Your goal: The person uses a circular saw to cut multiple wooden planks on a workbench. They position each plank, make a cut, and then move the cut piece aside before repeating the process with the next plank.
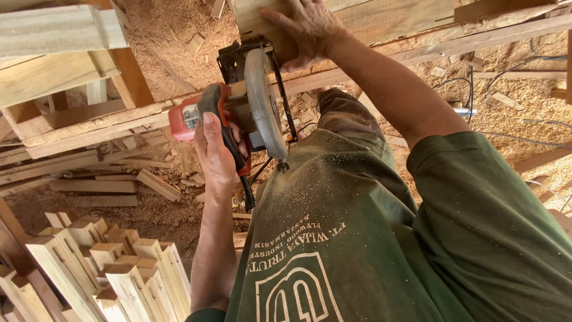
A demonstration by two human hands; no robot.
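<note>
My left hand (215,152) grips the black and orange handle of a circular saw (250,107), whose red motor housing points left and whose round blade guard faces right. The saw's base rests against a long wooden beam (101,125) that runs across the view. My right hand (304,30) lies flat, fingers spread, on a pale wooden plank (387,18) just above the saw. The blade's cutting edge is hidden by the guard. My green shirt, dusted with sawdust, fills the lower right.
A stack of pale squared timber pieces (101,268) stands at the lower left. Planks (53,36) lie on a frame at the upper left. Offcuts (158,183) and sawdust cover the floor. Cables (506,77) trail over the sawdust at the right.
</note>
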